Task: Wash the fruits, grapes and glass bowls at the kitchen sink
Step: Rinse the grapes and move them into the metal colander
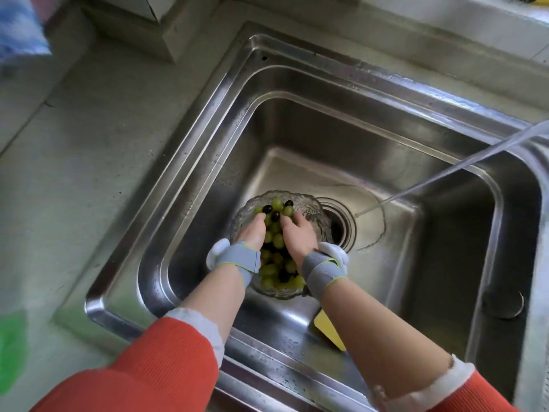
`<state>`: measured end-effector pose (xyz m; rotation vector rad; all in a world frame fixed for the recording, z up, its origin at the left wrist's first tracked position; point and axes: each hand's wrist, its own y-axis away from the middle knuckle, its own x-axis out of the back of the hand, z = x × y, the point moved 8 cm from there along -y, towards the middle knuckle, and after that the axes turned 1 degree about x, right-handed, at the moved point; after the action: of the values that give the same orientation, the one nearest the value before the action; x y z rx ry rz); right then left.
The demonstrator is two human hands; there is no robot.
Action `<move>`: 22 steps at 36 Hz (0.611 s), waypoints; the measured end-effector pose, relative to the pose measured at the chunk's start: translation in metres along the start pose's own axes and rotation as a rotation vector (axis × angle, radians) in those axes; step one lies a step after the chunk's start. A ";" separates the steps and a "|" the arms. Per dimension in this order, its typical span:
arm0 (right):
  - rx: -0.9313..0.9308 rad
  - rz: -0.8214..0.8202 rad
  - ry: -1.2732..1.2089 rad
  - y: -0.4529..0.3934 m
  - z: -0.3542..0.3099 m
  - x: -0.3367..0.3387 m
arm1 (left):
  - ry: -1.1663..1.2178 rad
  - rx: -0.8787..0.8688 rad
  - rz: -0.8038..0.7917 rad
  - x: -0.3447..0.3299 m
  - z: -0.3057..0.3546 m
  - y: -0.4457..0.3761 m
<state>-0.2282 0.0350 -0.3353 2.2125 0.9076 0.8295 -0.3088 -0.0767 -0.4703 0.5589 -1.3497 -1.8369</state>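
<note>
In the sink [371, 138], glass bowl [312, 207] of grapes [277, 237], both hands in

steel sink [341, 135], glass bowl [246, 211], yellow sponge [328, 328]

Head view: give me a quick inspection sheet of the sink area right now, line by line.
Surface: steel sink, basin wet; grey counter around it.
Job's things: glass bowl on the basin floor beside the drain, full of grapes, mostly green, a few dark.
Clutter: yellow item at the near basin wall, partly hidden by the forearm; unclear what it is.
Hands: left hand and right hand both in the grapes, fingers spread, wrist bands on.
Cables: none; a clear hose runs down from the right to the basin floor.
Surroundings: blurred blue-white object top left, green patch lower left.
</note>
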 end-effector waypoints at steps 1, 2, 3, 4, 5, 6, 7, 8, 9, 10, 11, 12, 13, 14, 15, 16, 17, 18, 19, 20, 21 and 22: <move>-0.013 0.008 -0.037 0.001 -0.001 -0.001 | 0.033 0.010 -0.003 0.001 -0.002 -0.001; -0.027 0.020 -0.072 0.002 -0.001 -0.001 | 0.054 0.013 0.001 0.002 -0.004 -0.001; -0.046 0.030 -0.103 0.002 0.000 -0.001 | 0.094 0.009 0.001 -0.001 -0.005 -0.004; -0.064 0.034 -0.138 0.004 0.001 0.000 | 0.124 0.007 0.003 -0.004 -0.004 0.003; -0.080 0.033 -0.177 0.005 0.002 0.000 | 0.144 0.009 0.004 -0.008 0.001 0.023; -0.088 0.029 -0.216 0.006 0.003 0.001 | 0.169 0.003 0.011 -0.011 0.008 0.044; -0.092 0.030 -0.250 0.008 0.004 0.001 | 0.199 0.002 0.016 -0.014 0.015 0.065; -0.085 0.040 -0.285 0.009 0.005 0.002 | 0.215 0.000 0.019 -0.016 0.019 0.085; -0.076 0.063 -0.317 0.009 0.008 0.004 | 0.231 0.000 0.009 -0.019 0.020 0.096; -0.060 0.085 -0.351 0.012 0.007 0.005 | 0.240 0.002 -0.003 -0.021 0.021 0.106; -0.055 0.108 -0.382 0.014 0.009 0.007 | 0.246 -0.006 -0.023 -0.024 0.024 0.119; -0.058 0.126 -0.415 0.018 0.010 0.008 | 0.260 -0.010 -0.036 -0.026 0.025 0.125; -0.069 0.134 -0.449 0.019 0.011 0.008 | 0.289 -0.018 -0.051 -0.028 0.025 0.128; -0.077 0.133 -0.496 0.023 0.012 0.008 | 0.312 -0.020 -0.057 -0.029 0.023 0.131; -0.079 0.124 -0.550 0.024 0.014 0.007 | 0.346 -0.028 -0.055 -0.029 0.021 0.131; -0.074 0.112 -0.608 0.025 0.016 0.005 | 0.384 -0.043 -0.040 -0.029 0.020 0.130; -0.071 0.096 -0.664 0.028 0.015 0.003 | 0.433 -0.060 -0.016 -0.027 0.018 0.130; -0.070 0.082 -0.710 0.031 0.015 0.001 | 0.480 -0.082 0.017 -0.025 0.017 0.129; -0.071 0.074 -0.746 0.034 0.014 -0.001 | 0.517 -0.102 0.056 -0.022 0.016 0.128; -0.069 0.062 -0.780 0.037 0.012 -0.003 | 0.551 -0.120 0.079 -0.020 0.015 0.127; -0.070 0.053 -0.813 0.039 0.011 -0.004 | 0.587 -0.133 0.073 -0.020 0.015 0.128; -0.066 0.048 -0.840 0.042 0.010 -0.004 | 0.612 -0.135 0.055 -0.022 0.014 0.128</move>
<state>-0.2076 0.0044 -0.3128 2.2085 0.3983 -0.0915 -0.2641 -0.0687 -0.3479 0.9095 -0.8144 -1.5187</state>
